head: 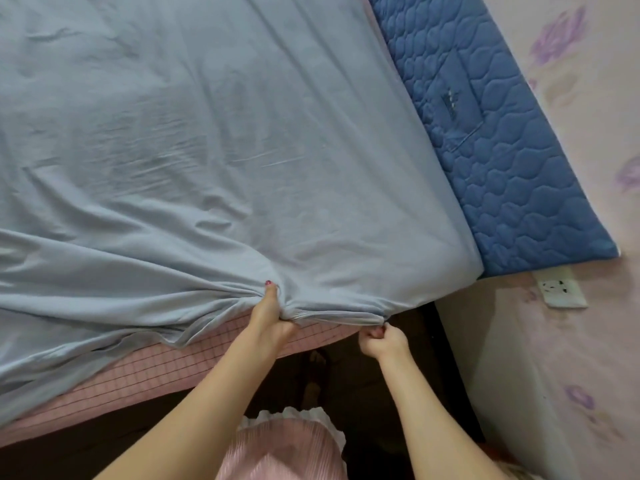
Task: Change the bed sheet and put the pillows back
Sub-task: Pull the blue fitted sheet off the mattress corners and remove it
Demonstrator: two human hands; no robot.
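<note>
With the left hand [268, 317] bunching the sheet [207, 133] and the right hand [379, 337] pinching its hem at the mattress [166, 368] edge near the headboard [485, 133], the fitting step seems underway; next likely needs tucking the hem under.

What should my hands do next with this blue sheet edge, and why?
Probably pull the edge down over the mattress side. Both the left hand and right hand grip the blue sheet bunched at the edge, while the pink checked mattress cover still shows below it.
</note>
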